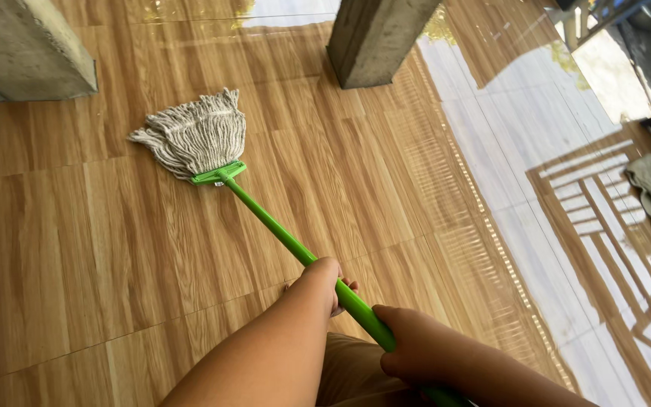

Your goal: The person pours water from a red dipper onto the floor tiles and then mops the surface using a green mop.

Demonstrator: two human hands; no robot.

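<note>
Gripping mop handle (280, 235) w/ both hands, mop head (194, 136) far ahead of grip.

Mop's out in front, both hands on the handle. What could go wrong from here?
1. The glossy wood-look floor may be wet, so a slip is possible.
2. The mop head lies between two concrete pillars; a wide sweep might knock the green handle against one.
3. The left hand and right hand grip close together at the handle's near end, so control of the far head could be weak.
</note>
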